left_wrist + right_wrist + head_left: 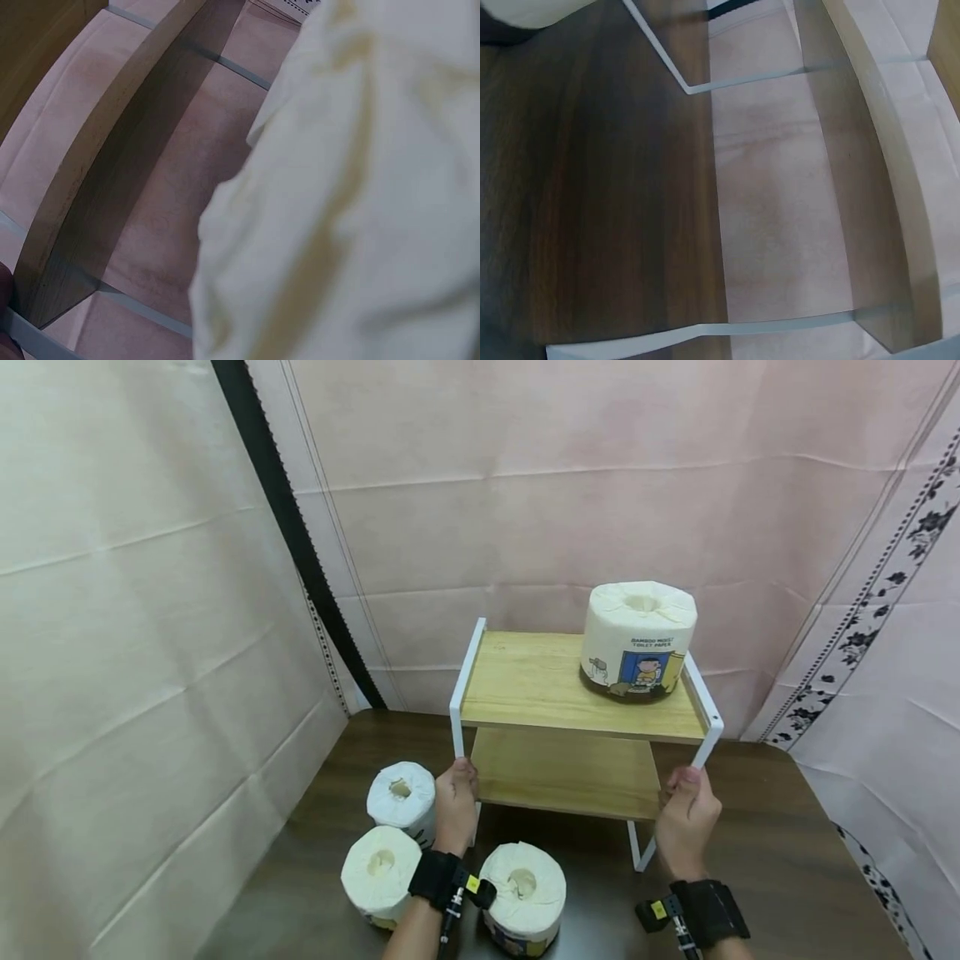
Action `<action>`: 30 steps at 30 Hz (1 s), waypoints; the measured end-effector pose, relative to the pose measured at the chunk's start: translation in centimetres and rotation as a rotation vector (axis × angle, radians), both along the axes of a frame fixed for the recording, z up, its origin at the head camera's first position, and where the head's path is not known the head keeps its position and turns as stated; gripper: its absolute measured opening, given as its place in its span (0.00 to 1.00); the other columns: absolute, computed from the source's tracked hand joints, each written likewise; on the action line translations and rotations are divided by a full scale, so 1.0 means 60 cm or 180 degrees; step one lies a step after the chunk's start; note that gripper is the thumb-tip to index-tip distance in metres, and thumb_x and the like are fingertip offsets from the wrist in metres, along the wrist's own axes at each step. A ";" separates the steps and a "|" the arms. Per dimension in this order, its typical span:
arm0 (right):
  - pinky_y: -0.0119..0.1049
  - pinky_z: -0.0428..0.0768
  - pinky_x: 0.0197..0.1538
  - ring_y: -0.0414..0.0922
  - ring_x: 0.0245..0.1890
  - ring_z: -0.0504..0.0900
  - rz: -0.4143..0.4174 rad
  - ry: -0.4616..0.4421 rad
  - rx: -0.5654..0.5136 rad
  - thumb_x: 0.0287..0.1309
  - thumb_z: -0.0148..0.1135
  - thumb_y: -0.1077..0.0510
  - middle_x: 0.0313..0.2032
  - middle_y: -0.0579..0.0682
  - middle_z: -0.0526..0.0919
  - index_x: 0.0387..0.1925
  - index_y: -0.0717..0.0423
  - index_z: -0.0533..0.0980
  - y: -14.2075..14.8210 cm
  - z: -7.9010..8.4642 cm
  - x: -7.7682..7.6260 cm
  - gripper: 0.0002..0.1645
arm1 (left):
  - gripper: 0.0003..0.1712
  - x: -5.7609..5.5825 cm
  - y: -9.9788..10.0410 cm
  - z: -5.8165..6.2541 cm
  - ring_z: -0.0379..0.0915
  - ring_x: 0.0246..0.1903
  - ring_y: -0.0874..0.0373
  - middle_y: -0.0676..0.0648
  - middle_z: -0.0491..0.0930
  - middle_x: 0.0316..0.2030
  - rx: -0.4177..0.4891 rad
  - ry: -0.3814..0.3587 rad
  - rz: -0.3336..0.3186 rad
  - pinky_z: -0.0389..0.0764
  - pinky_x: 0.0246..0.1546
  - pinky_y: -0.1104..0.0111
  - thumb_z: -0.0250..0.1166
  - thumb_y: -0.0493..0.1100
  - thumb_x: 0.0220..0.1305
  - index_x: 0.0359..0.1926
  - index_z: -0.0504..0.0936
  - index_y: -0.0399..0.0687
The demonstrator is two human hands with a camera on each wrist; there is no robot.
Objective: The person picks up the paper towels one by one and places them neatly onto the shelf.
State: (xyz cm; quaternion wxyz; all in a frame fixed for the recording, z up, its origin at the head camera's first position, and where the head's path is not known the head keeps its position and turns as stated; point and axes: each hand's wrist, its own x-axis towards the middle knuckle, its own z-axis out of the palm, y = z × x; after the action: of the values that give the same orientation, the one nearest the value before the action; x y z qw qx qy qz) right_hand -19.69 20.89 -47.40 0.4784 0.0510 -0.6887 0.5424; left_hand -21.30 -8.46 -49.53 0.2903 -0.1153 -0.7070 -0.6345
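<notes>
Both hands [455, 797] [690, 818] grip the white-framed shelf [525, 681], the left wrist strap [435, 878] partly hiding one toilet roll [378, 870].

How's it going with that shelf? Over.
Left hand, right hand gripping shelf by its frame. One roll on top. Three rolls beside left arm, maybe in the way.

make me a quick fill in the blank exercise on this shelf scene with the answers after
1. The shelf, gripped by the left hand and the right hand, has ____ wooden boards.
2. On the table stand ____ toilet rolls.
3. The roll on the upper board stands nearer the person's ____ hand.
Missing words: two; three; right.
</notes>
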 end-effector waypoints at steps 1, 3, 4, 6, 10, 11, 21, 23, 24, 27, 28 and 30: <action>0.26 0.58 0.23 0.30 0.18 0.61 -0.0062 0.0013 -0.0002 0.85 0.38 0.41 0.19 0.43 0.67 0.29 0.71 0.69 0.001 0.001 0.000 0.38 | 0.33 0.000 0.002 0.001 0.49 0.15 0.67 0.58 0.54 0.16 0.0014 -0.0006 -0.0014 0.52 0.19 0.72 0.41 0.51 0.88 0.20 0.60 0.43; 0.24 0.58 0.23 0.30 0.18 0.61 -0.0122 -0.0001 -0.0020 0.84 0.39 0.39 0.19 0.46 0.68 0.29 0.71 0.69 0.003 0.003 -0.002 0.40 | 0.32 -0.002 0.005 0.004 0.50 0.16 0.66 0.57 0.55 0.16 0.0032 -0.0037 -0.0033 0.54 0.20 0.72 0.42 0.49 0.89 0.21 0.60 0.43; 0.24 0.59 0.24 0.30 0.18 0.62 -0.0124 -0.0037 -0.0028 0.83 0.39 0.38 0.19 0.48 0.69 0.29 0.71 0.69 0.004 0.005 -0.002 0.40 | 0.31 -0.002 0.006 0.007 0.51 0.16 0.66 0.57 0.56 0.17 0.0045 -0.0060 -0.0041 0.54 0.21 0.72 0.42 0.48 0.89 0.21 0.61 0.43; 0.24 0.60 0.25 0.30 0.19 0.62 -0.0096 -0.0107 -0.0029 0.83 0.39 0.40 0.20 0.53 0.70 0.30 0.72 0.70 0.004 0.007 -0.003 0.39 | 0.30 -0.001 0.005 0.009 0.52 0.17 0.65 0.56 0.57 0.18 0.0062 -0.0142 -0.0030 0.56 0.22 0.72 0.42 0.47 0.89 0.22 0.62 0.43; 0.25 0.59 0.25 0.32 0.19 0.61 0.0018 -0.0241 -0.0030 0.85 0.39 0.43 0.21 0.55 0.70 0.31 0.72 0.70 0.003 0.001 -0.003 0.37 | 0.26 0.013 0.000 0.015 0.58 0.21 0.58 0.50 0.61 0.22 0.0073 -0.0329 -0.0151 0.60 0.27 0.71 0.40 0.47 0.89 0.30 0.68 0.40; 0.25 0.59 0.25 0.32 0.19 0.61 0.0017 -0.0264 -0.0032 0.85 0.38 0.43 0.21 0.54 0.70 0.31 0.72 0.70 0.003 -0.001 -0.002 0.37 | 0.24 0.017 -0.002 0.015 0.60 0.23 0.56 0.48 0.63 0.24 0.0019 -0.0377 -0.0183 0.62 0.29 0.70 0.40 0.46 0.89 0.34 0.69 0.39; 0.24 0.62 0.26 0.32 0.20 0.64 0.0152 -0.0300 -0.0118 0.85 0.38 0.43 0.21 0.45 0.70 0.31 0.72 0.70 0.005 -0.002 -0.002 0.36 | 0.37 0.045 -0.016 0.045 0.71 0.56 0.43 0.36 0.74 0.54 -0.0560 -0.0553 -0.0351 0.68 0.59 0.49 0.33 0.63 0.86 0.63 0.69 0.33; 0.24 0.62 0.25 0.33 0.20 0.64 0.0183 -0.0292 -0.0134 0.84 0.39 0.41 0.20 0.44 0.69 0.31 0.70 0.69 0.004 -0.003 -0.003 0.37 | 0.38 0.049 -0.024 0.052 0.71 0.61 0.41 0.35 0.74 0.59 -0.0600 -0.0644 -0.0301 0.68 0.63 0.44 0.32 0.63 0.87 0.66 0.69 0.35; 0.24 0.62 0.25 0.32 0.19 0.64 0.0185 -0.0287 -0.0137 0.83 0.39 0.40 0.20 0.44 0.70 0.30 0.69 0.69 0.003 -0.004 -0.003 0.37 | 0.37 0.051 -0.029 0.055 0.71 0.62 0.41 0.35 0.74 0.61 -0.0633 -0.0712 -0.0247 0.69 0.63 0.43 0.32 0.62 0.87 0.68 0.69 0.36; 0.24 0.62 0.24 0.32 0.19 0.65 0.0148 -0.0269 -0.0117 0.82 0.39 0.38 0.20 0.43 0.70 0.29 0.69 0.69 0.002 -0.007 -0.002 0.39 | 0.34 0.058 -0.045 0.069 0.73 0.62 0.41 0.35 0.75 0.62 -0.0804 -0.0964 -0.0060 0.72 0.62 0.42 0.36 0.61 0.87 0.70 0.70 0.38; 0.24 0.62 0.24 0.32 0.18 0.65 0.0145 -0.0265 -0.0107 0.82 0.39 0.38 0.19 0.43 0.70 0.29 0.69 0.69 0.003 -0.007 -0.002 0.39 | 0.34 0.060 -0.050 0.075 0.74 0.61 0.41 0.36 0.76 0.62 -0.0881 -0.1069 0.0017 0.73 0.61 0.43 0.38 0.62 0.87 0.70 0.71 0.40; 0.24 0.61 0.23 0.32 0.18 0.64 0.0140 -0.0262 -0.0094 0.82 0.39 0.37 0.19 0.44 0.70 0.29 0.69 0.69 0.004 -0.006 -0.001 0.39 | 0.35 0.059 -0.060 0.086 0.74 0.60 0.43 0.38 0.77 0.60 -0.1130 -0.1233 0.0160 0.75 0.60 0.44 0.43 0.65 0.85 0.69 0.73 0.41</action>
State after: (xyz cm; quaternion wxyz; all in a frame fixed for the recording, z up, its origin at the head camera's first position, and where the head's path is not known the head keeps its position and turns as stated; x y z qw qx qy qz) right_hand -19.75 21.16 -47.77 0.4383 0.0368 -0.6984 0.5646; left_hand -17.76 -12.06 -44.34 0.1404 -0.0232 -0.8523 -0.5034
